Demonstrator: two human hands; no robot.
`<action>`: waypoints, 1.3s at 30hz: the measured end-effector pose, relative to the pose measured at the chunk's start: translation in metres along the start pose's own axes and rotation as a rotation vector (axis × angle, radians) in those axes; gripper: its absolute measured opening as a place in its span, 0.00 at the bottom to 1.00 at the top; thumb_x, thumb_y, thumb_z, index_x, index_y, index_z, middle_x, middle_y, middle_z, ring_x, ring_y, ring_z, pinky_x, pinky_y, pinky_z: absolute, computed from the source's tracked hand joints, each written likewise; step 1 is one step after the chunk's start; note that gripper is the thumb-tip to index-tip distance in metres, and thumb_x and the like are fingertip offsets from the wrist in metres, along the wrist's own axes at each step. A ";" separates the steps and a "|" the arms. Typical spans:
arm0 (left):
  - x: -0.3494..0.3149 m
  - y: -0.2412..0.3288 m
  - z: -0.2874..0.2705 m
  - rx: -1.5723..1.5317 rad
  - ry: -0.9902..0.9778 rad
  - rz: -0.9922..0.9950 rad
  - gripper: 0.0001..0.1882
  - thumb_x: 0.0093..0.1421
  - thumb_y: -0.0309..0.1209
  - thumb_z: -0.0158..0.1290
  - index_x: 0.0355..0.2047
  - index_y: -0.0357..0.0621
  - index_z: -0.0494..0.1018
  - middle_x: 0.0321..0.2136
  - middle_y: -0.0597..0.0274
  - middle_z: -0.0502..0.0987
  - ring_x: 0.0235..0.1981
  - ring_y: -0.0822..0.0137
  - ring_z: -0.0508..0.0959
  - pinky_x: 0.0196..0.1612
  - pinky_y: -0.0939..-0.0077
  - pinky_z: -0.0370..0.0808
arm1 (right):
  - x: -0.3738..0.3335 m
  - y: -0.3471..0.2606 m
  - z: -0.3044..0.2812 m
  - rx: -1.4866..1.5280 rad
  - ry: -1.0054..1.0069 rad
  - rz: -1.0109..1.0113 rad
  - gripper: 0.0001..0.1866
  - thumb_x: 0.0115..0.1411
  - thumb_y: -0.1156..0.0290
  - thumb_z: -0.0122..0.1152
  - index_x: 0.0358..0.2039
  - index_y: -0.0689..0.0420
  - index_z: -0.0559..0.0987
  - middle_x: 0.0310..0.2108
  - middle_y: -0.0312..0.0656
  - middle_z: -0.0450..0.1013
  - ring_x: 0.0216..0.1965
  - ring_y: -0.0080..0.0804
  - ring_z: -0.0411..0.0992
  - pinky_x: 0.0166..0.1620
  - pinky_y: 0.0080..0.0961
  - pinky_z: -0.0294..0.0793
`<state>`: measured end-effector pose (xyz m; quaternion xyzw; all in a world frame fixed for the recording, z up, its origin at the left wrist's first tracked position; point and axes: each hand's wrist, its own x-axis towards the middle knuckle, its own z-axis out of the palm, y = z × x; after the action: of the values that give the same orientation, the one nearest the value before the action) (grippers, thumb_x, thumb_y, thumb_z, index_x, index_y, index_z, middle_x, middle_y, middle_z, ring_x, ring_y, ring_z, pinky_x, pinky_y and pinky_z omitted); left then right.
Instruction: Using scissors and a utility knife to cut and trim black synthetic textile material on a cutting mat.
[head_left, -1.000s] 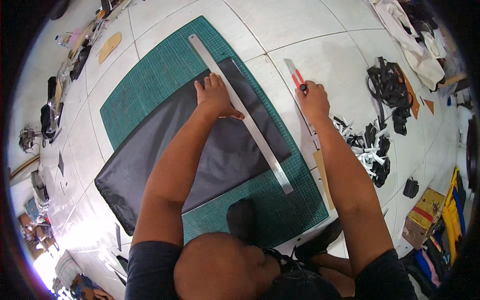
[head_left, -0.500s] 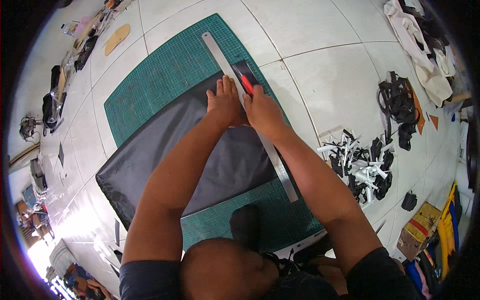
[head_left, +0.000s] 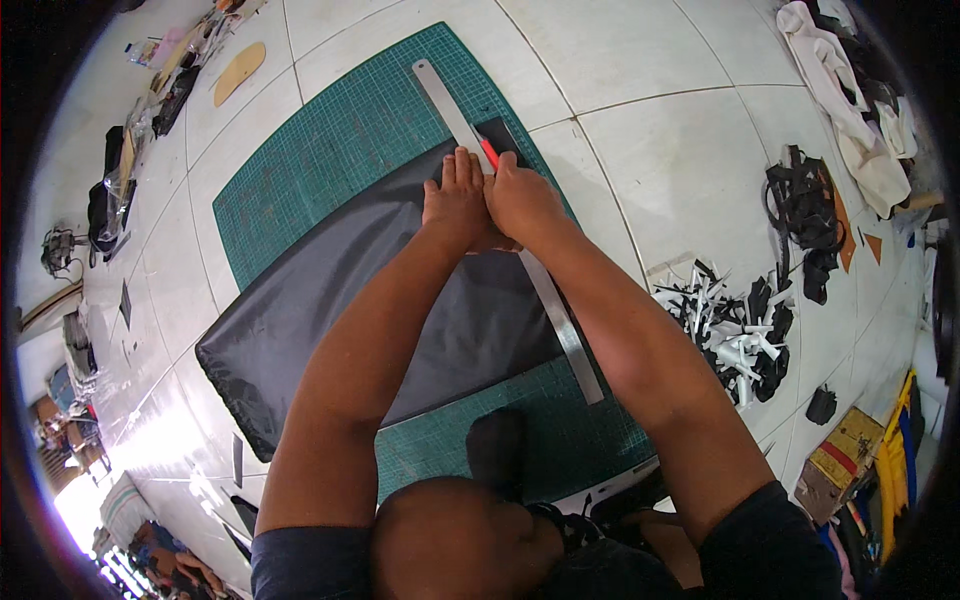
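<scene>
Both hands sat side by side at the far end of the ruler. Our left hand (head_left: 458,200) lay flat, fingers together and stretched out, pressing down on the long metal ruler (head_left: 510,230). Our right hand (head_left: 520,200) was closed around a red-handled cutter (head_left: 489,153), of which only a short red piece showed past the knuckles, right against the ruler's edge.

That ruler was a thin, straight, dull-silver strip, running slantwise from the top of the mat toward our right knee, its middle hidden under our hands. It rested on a sheet of dark grey material (head_left: 330,310), smooth and faintly glossy, roughly rectangular and lying flat. Beneath it lay a green cutting mat (head_left: 330,140) printed with a fine pale grid, spread on a floor of large white tiles (head_left: 660,130).

Off to our right, well apart from the mat, was a loose heap of black and white offcuts (head_left: 730,330), narrow strips mostly, and beyond it a tangle of black straps (head_left: 800,215). A tan sole-shaped piece (head_left: 240,70) lay near the mat's far left corner.
</scene>
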<state>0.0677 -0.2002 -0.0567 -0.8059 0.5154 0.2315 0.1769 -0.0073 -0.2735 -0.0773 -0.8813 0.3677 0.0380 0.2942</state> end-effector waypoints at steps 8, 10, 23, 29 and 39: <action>-0.001 0.002 0.004 -0.070 0.050 -0.004 0.73 0.35 0.69 0.63 0.68 0.35 0.40 0.69 0.43 0.42 0.70 0.47 0.45 0.63 0.44 0.58 | 0.018 0.002 -0.002 -0.010 -0.099 -0.077 0.17 0.64 0.64 0.44 0.45 0.66 0.68 0.40 0.61 0.76 0.44 0.57 0.76 0.49 0.47 0.74; 0.000 0.001 0.006 -0.050 0.046 -0.020 0.73 0.35 0.69 0.63 0.68 0.34 0.40 0.69 0.43 0.42 0.70 0.47 0.45 0.63 0.45 0.58 | 0.011 0.002 -0.011 0.019 -0.141 -0.018 0.18 0.64 0.64 0.44 0.47 0.65 0.67 0.41 0.61 0.76 0.46 0.56 0.75 0.50 0.47 0.73; 0.003 0.003 0.009 -0.023 0.077 -0.061 0.76 0.33 0.71 0.63 0.68 0.31 0.39 0.70 0.45 0.41 0.71 0.49 0.45 0.63 0.47 0.59 | -0.157 0.055 -0.029 -0.026 -0.300 0.110 0.16 0.65 0.64 0.48 0.45 0.63 0.62 0.29 0.58 0.76 0.33 0.60 0.76 0.38 0.52 0.75; 0.003 0.003 0.010 -0.032 0.084 -0.059 0.76 0.34 0.72 0.62 0.68 0.32 0.39 0.70 0.45 0.41 0.71 0.50 0.44 0.64 0.45 0.57 | -0.243 0.081 -0.039 0.020 -0.422 0.242 0.13 0.67 0.63 0.46 0.42 0.60 0.61 0.23 0.58 0.74 0.29 0.62 0.74 0.33 0.56 0.72; 0.002 0.001 0.012 -0.065 0.106 -0.037 0.78 0.31 0.72 0.63 0.67 0.29 0.40 0.68 0.38 0.41 0.70 0.44 0.44 0.63 0.41 0.57 | -0.296 0.105 -0.032 -0.096 -0.492 0.280 0.13 0.68 0.63 0.44 0.43 0.59 0.61 0.26 0.56 0.75 0.28 0.56 0.76 0.32 0.50 0.75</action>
<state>0.0650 -0.1956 -0.0682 -0.8316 0.5014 0.2018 0.1274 -0.2975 -0.1644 -0.0189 -0.7993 0.4010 0.3085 0.3244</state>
